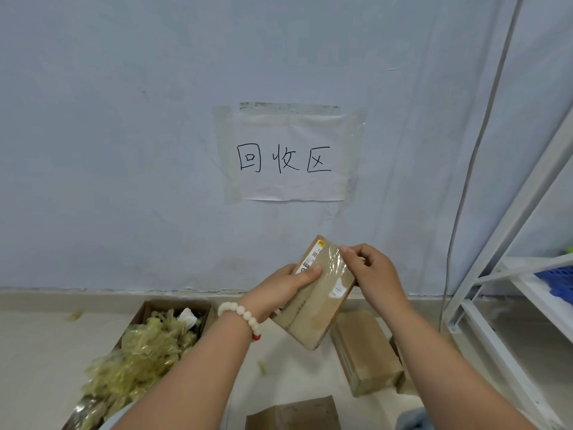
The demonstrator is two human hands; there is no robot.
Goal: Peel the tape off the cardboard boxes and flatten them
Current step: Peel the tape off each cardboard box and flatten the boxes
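"Which step is this?"

"Peeling, it seems. The left hand [291, 287] grips the small box [316, 308] from its nine o'clock side, thumb curled over the top. The right hand [372, 274] pinches the clear tape [332, 261] near the box's one o'clock corner."

"And next?"

"Probably a steady pull along the seam, with the left hand bracing. The box is brown, labelled and not yet flattened, held up before the wall. More boxes [366, 352] lie on the floor at its five o'clock, and a carton of tape scraps [148, 346] at eight."

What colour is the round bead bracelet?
White round bead bracelet, with one red bead; head view.
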